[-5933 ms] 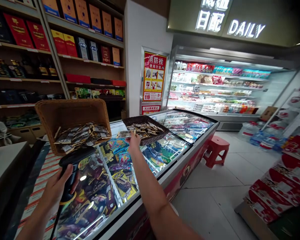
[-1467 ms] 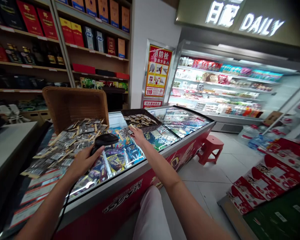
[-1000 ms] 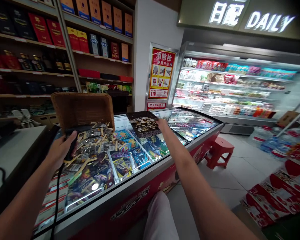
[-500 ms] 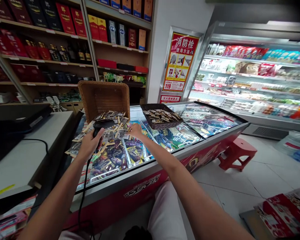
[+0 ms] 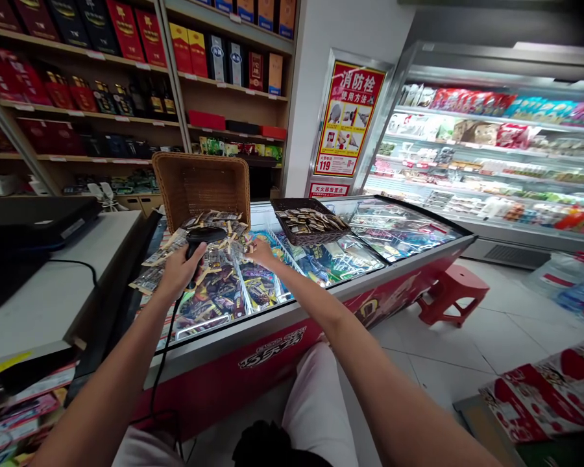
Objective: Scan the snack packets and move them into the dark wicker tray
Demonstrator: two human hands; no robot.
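My left hand [image 5: 181, 271] is closed round the handle of a black corded barcode scanner [image 5: 206, 234], whose head points to the right above a heap of small snack packets [image 5: 165, 258]. To its right, my right hand [image 5: 263, 253] has its fingers pinched on the edge of a small clear-and-tan snack packet [image 5: 236, 248]. The packets spill from a tan wicker basket [image 5: 202, 185] tipped on its side, its opening towards me. Beyond my right hand, a dark woven tray [image 5: 316, 239] holds more of the packets.
Everything lies on the glass top of a chest freezer [image 5: 331, 269] with ice creams inside. A counter [image 5: 87, 279] stands at the left, and the scanner's cord [image 5: 164, 353] hangs down in front. A red stool [image 5: 455, 292] and water bottles [image 5: 562, 275] are on the right floor.
The view has shifted slightly. Both hands stay almost in place, the left still on the barcode scanner and the right still at the packet.
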